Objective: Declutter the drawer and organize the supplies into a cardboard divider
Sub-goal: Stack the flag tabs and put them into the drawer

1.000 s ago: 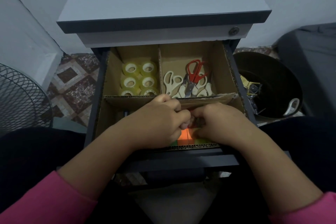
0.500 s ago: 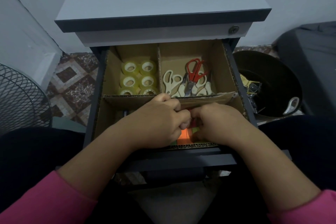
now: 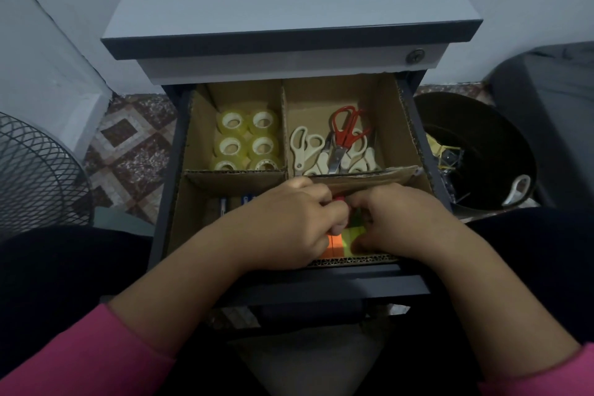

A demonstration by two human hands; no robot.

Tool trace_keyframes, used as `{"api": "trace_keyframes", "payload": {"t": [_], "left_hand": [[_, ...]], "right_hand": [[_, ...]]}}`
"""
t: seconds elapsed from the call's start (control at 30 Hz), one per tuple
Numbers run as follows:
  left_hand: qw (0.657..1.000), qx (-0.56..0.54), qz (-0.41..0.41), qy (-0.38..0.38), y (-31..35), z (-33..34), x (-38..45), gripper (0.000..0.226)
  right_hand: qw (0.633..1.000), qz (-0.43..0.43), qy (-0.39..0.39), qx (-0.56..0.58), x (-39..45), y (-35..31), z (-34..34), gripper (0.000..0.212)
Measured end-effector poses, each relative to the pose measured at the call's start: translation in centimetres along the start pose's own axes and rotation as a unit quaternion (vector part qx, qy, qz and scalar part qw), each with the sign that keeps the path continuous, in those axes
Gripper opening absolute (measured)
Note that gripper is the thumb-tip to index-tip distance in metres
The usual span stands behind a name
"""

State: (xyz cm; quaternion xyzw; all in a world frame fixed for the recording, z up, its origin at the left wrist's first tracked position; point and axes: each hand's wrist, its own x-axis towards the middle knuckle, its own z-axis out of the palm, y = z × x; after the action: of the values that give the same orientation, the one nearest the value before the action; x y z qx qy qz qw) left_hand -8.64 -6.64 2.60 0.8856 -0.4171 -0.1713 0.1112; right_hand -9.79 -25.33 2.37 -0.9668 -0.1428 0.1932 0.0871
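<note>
We see our left hand (image 3: 286,222) and our right hand (image 3: 398,219) side by side in the near right compartment of the brown corrugated cardboard divider (image 3: 238,175), which sits in the open dark grey drawer (image 3: 321,286). The fingers of both hands are curled downward and meet over a stack of small bright sticky notes (image 3: 345,241), orange and yellow-green strips showing between them. The left fingertips are bunched at a small pink-red bit just above the notes; we cannot tell what it is, nor whether the right fingers actually grip the notes or only press on them.

Beyond our left fingers, in the far left compartment, we count six rolls of clear yellowish tape (image 3: 246,145), set in two columns of three. Beyond our right fingers, in the far right compartment, lies one pair of red-handled scissors (image 3: 344,132) on top of several cream-handled scissors (image 3: 305,146); they overlap, so we cannot count them exactly.

To the left of our left hand, in the near left compartment, small items with blue print (image 3: 236,202) are partly hidden.

Well to the right of our right hand stands a round dark bin (image 3: 501,138) holding scraps.
</note>
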Motion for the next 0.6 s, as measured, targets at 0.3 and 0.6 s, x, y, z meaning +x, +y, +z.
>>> {"api": "trace_keyframes", "payload": {"t": [0.3,0.6], "left_hand": [[1.000,-0.005,-0.015,-0.011,0.3,-0.2,0.0,0.047],[0.999,-0.036,-0.025,-0.015,0.5,-0.6,-0.1,0.019]], "right_hand": [[1.000,0.002,-0.006,0.003,-0.1,0.0,-0.3,0.041],[0.999,0.023,-0.005,-0.026,-0.9,0.6,-1.0,0.033]]}}
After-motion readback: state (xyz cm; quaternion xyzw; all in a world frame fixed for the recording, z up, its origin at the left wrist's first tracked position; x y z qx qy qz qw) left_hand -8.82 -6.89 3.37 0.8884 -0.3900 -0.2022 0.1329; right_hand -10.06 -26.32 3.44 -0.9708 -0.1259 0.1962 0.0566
